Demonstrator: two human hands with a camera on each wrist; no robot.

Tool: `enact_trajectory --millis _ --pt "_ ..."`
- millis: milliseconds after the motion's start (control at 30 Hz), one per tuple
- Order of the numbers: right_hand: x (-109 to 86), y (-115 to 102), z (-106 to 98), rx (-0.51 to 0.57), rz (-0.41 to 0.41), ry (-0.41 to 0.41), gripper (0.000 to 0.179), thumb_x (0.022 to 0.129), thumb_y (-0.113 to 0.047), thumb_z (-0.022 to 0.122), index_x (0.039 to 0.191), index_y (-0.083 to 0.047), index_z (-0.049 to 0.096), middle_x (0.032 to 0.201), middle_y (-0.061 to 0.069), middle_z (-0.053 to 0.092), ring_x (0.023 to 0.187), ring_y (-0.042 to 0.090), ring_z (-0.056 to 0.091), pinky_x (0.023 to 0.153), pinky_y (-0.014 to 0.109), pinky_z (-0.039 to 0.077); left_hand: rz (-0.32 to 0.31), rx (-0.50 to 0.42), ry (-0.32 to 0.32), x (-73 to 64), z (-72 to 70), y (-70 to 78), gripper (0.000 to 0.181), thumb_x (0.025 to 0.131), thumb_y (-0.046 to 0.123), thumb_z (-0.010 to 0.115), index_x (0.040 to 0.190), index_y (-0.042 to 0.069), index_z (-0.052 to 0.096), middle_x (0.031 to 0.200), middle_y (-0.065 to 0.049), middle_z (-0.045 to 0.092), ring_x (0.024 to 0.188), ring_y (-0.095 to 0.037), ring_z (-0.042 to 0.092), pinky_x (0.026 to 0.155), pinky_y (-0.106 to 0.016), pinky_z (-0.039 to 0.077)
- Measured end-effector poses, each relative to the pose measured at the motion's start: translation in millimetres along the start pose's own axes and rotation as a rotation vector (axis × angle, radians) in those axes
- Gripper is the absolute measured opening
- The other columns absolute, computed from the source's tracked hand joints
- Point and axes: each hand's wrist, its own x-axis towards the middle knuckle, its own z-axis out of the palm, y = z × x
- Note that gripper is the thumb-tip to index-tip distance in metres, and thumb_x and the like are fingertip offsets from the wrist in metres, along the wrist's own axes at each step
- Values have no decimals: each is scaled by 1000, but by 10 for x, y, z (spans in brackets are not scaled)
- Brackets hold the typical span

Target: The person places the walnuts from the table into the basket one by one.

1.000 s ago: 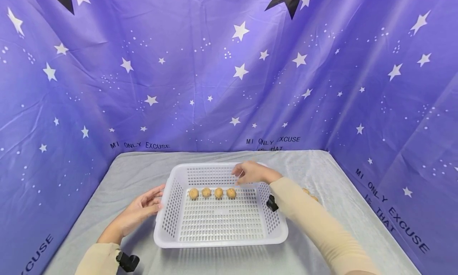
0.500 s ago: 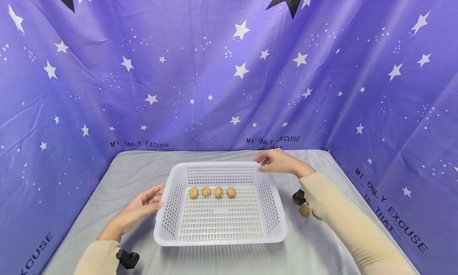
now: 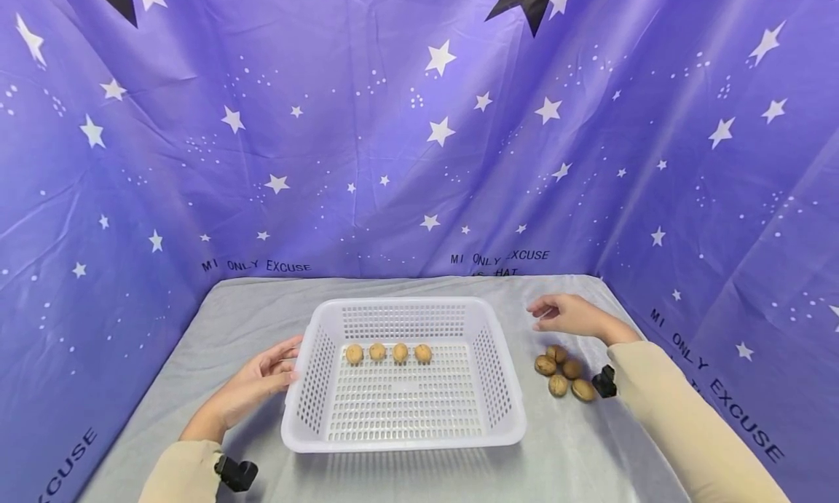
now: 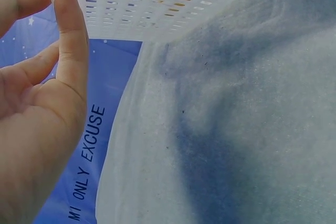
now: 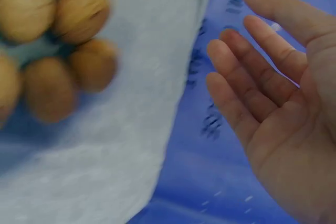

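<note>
In the head view, a white plastic basket [image 3: 406, 445] with slotted walls stands mid-table. Across its floor lies a short row of walnuts [image 3: 400, 353]. My left hand [image 3: 245, 390] touches the basket's left rim, fingers and thumb apart and fairly straight. The left wrist view shows the thumb [image 4: 71, 30] against the rim. Right of the basket, my right hand [image 3: 569, 315] hovers with nothing in it, just beyond a loose cluster of walnuts [image 3: 558, 385]. Its fingers [image 5: 231, 61] are relaxed and spread in the right wrist view, beside the blurred walnuts [image 5: 50, 90].
A grey cloth [image 3: 249, 306] covers the table. Purple star-printed curtains [image 3: 367, 153] hang behind it and along both sides. Black wrist cameras [image 3: 236, 474] sit on the beige sleeves [image 3: 688, 416].
My right hand has moved from above the basket out to the right, past its rim, uncovering the loose walnuts. My left hand and the row of walnuts have stayed put.
</note>
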Motion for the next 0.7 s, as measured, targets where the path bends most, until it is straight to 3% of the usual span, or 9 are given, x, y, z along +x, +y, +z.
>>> enact_trajectory --millis 300,700 --pt "-263 432 185 74 110 -86 47 91 -17 74 123 14 61 116 25 66 107 41 63 92 50 53 -20 -7 15 0 3 6 67 100 -1 53 156 -8 16 140 -23 43 113 -15 61 94 -33 54" --pt "-312 565 231 145 149 -137 38 94 -16 70 118 12 65 107 15 71 98 23 64 89 41 50 15 -33 -19 -1 -8 -11 66 100 -4 52 155 -10 15 143 -30 40 115 -21 62 94 -35 54"
